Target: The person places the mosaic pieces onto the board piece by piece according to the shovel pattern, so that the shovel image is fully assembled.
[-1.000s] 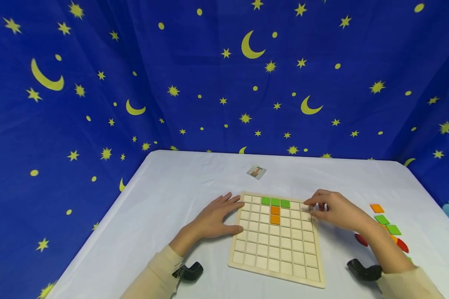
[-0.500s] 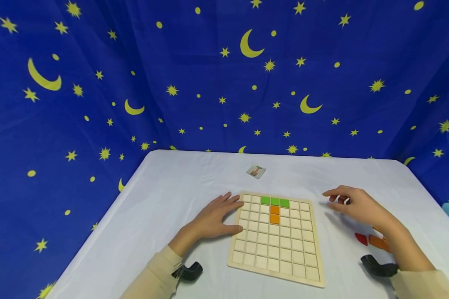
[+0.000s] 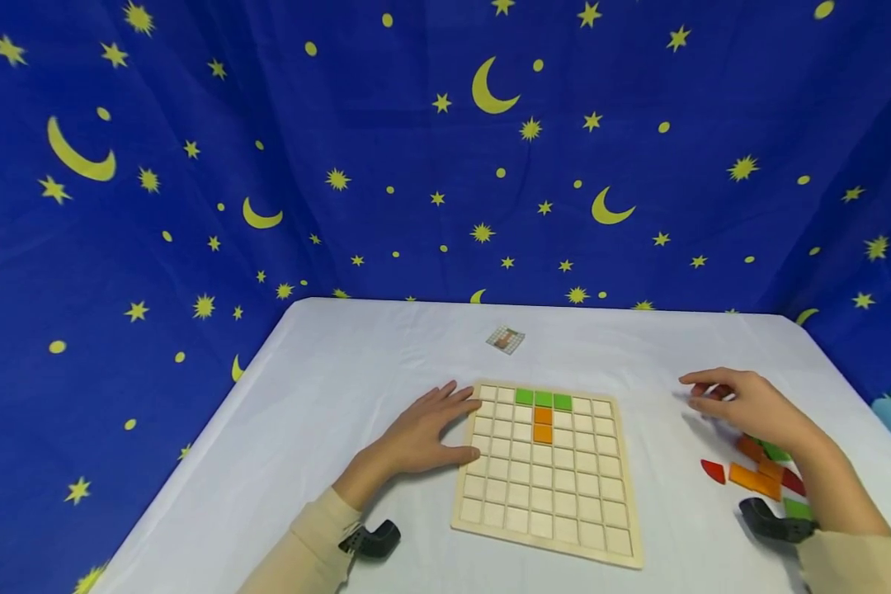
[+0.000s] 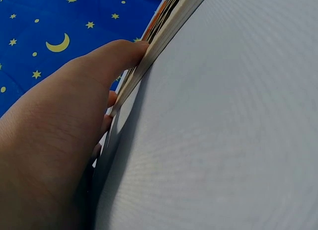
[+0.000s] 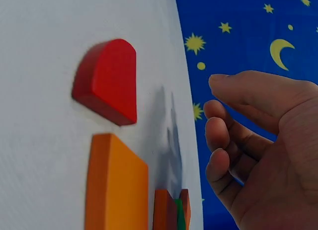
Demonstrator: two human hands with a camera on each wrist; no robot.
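A wooden grid board point(image 3: 549, 499) lies on the white table, with green square tiles point(image 3: 544, 398) in a row along its far side and orange square tiles point(image 3: 543, 423) in a column below the middle one. My left hand point(image 3: 423, 433) rests at the board's left edge, thumb and fingertips touching the rim, as the left wrist view also shows. My right hand point(image 3: 757, 408) hovers right of the board, fingers loosely bent and holding nothing. Beneath and beside it lie loose pieces: a red quarter-round piece point(image 5: 114, 81), orange tiles point(image 3: 755, 481) and green tiles point(image 3: 796, 508), partly hidden by the forearm.
A small card point(image 3: 505, 339) printed with a grid pattern lies beyond the board. Black wrist mounts point(image 3: 374, 540) sit at both cuffs. A blue curtain point(image 3: 416, 148) with yellow moons and stars hangs behind the table's far edge.
My right hand has moved right from the board's upper right corner to over the loose pieces. My left hand stays at the board's left edge.
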